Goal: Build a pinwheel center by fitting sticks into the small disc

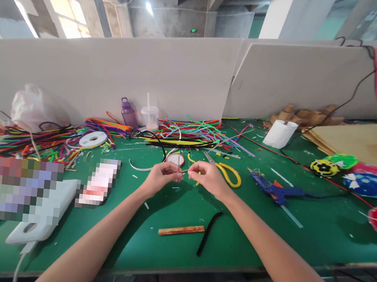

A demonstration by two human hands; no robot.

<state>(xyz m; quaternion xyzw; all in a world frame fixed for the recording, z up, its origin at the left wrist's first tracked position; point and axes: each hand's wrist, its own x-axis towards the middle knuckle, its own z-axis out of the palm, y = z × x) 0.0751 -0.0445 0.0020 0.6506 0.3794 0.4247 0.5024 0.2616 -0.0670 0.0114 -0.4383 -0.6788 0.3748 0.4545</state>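
My left hand (164,176) and my right hand (209,178) are raised over the middle of the green table, fingertips pinched and almost meeting. A thin, short strand seems to lie between them, too small to name. Just behind the fingers is a small round white piece with a dark red rim (175,158). Yellow-handled scissors (230,174) lie beyond my right hand, blades partly hidden. Closer to me are a reddish-brown stick (181,231) and a black fuzzy stem (209,234).
A blue glue gun (276,189) lies at right, near colourful fuzzy flowers (367,183). Bundles of coloured pipe cleaners (192,132) line the back, with a purple bottle (129,113) and a plastic cup (149,116). Phones and a white power bank (42,229) lie left.
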